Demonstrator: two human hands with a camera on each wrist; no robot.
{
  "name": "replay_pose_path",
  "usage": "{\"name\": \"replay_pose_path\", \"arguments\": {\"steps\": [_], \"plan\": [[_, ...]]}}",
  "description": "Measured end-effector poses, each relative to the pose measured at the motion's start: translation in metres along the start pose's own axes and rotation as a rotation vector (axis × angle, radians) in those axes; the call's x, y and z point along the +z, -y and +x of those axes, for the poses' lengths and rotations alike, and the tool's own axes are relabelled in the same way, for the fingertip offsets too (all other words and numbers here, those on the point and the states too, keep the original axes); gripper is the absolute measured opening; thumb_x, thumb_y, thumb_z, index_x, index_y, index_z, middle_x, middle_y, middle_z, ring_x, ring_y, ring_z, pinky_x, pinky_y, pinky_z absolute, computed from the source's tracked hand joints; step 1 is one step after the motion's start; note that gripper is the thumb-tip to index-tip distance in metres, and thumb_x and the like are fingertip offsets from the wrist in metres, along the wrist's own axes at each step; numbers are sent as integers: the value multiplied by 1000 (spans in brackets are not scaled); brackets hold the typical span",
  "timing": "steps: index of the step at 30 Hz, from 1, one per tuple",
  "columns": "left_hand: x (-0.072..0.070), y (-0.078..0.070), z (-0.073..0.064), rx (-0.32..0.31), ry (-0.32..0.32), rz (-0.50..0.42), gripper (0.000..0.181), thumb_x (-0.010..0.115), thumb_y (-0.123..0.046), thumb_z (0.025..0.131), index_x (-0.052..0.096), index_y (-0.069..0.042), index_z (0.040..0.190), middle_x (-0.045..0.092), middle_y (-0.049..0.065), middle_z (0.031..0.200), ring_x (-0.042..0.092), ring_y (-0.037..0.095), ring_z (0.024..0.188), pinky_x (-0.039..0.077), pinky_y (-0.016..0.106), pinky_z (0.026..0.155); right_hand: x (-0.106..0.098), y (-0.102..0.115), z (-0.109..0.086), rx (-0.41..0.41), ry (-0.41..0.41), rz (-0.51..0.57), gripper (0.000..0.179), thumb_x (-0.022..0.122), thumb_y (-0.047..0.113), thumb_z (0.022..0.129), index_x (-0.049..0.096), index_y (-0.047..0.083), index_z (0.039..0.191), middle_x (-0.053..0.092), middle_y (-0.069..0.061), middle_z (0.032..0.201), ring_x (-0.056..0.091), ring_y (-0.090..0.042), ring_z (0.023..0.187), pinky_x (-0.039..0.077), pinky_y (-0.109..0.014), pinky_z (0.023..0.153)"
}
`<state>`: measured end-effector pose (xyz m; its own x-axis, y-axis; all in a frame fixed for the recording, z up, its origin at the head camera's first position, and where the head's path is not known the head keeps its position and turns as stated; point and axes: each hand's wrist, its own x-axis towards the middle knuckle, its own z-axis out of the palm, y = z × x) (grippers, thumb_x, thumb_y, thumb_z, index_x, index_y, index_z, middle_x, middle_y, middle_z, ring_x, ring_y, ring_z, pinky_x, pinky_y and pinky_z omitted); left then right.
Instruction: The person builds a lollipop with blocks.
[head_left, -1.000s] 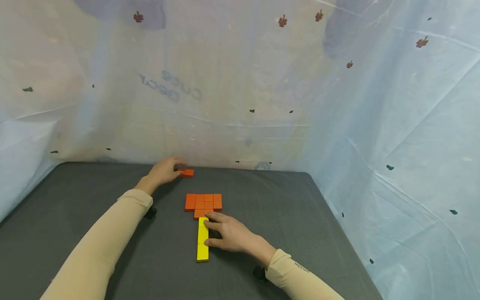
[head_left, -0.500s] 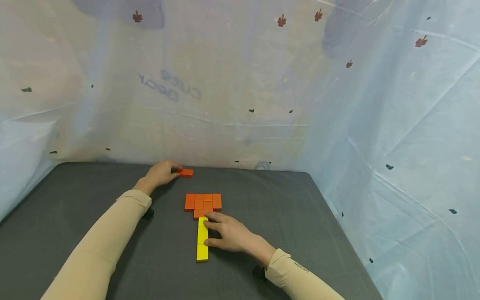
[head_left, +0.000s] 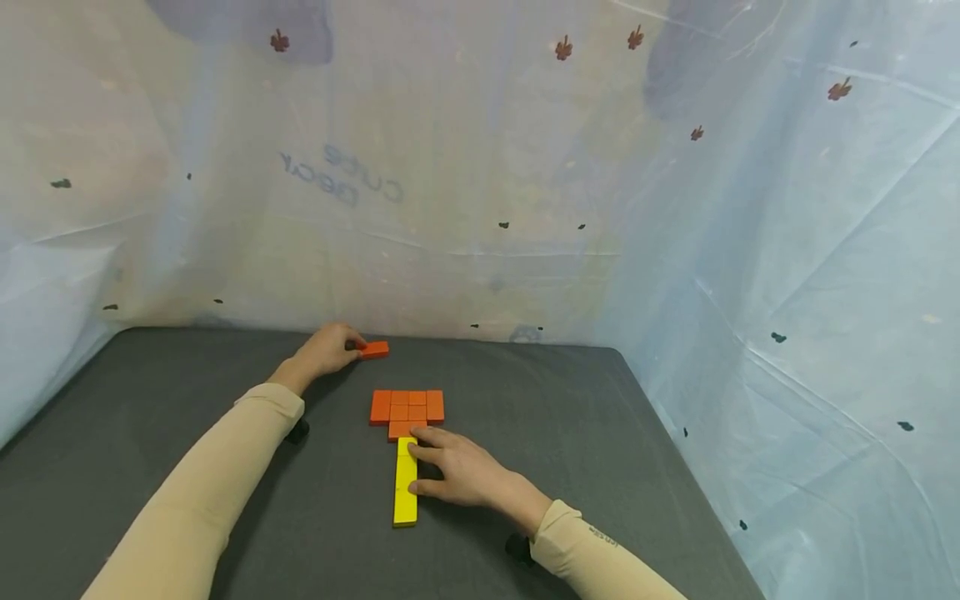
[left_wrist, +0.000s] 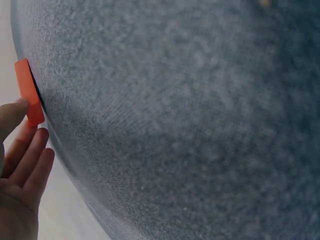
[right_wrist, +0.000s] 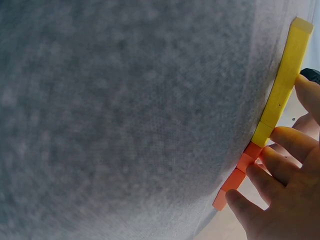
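At the back of the table in the head view, my left hand pinches the left end of an orange block between thumb and fingers. In the left wrist view the thumb lies on this orange block, with the other fingers extended below it. My right hand has its fingers spread and its fingertips at a yellow column, made of a short and a long block in line. Directly beyond the column sits a group of orange blocks, fitted edge to edge, its nearest piece touching the column's far end.
A dark grey cloth covers the table. Translucent printed sheeting hangs behind it and along the right side. Each wrist wears a small black device, such as the one under the right wrist.
My left fingers have come down from over the orange block's left end and now pinch it. The right hand and the laid blocks stay put; the head view shifts slightly.
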<state>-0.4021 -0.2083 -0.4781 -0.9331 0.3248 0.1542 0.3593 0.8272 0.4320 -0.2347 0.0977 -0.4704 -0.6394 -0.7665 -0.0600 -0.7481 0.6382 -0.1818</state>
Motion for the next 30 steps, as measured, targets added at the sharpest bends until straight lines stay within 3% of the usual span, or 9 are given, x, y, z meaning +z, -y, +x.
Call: {"name": "replay_pose_path", "arguments": {"steps": [5, 16, 26, 30], "plan": [[0, -4, -4, 20, -3, -29, 23, 66, -12, 91, 72, -3, 111, 67, 19, 110, 62, 33, 98, 53, 45, 77, 1, 0, 0, -5, 3, 4, 65, 50, 55, 94, 39, 20, 148, 27, 0, 157, 31, -17, 142, 36, -39, 111], [4, -23, -8, 100, -14, -81, 23, 66, -17, 92, 73, -9, 112, 64, 16, 115, 62, 32, 102, 54, 46, 79, 0, 0, 0, 0, -2, -2, 65, 50, 55, 94, 39, 20, 147, 28, 0, 157, 33, -17, 142, 36, -38, 111], [13, -46, -14, 240, -1, -48, 19, 69, -17, 89, 75, -11, 107, 65, 7, 108, 63, 23, 95, 55, 39, 78, 0, 0, 0, 5, 0, 0, 65, 50, 55, 94, 39, 20, 147, 28, 0, 157, 32, -17, 142, 36, -39, 111], [18, -52, -15, 254, 24, -25, 18, 70, -19, 89, 75, -14, 106, 63, 4, 109, 62, 19, 94, 55, 35, 78, 1, 0, 1, 5, -3, -2, 65, 50, 55, 94, 40, 20, 147, 28, 0, 157, 32, -17, 142, 36, -39, 111]]}}
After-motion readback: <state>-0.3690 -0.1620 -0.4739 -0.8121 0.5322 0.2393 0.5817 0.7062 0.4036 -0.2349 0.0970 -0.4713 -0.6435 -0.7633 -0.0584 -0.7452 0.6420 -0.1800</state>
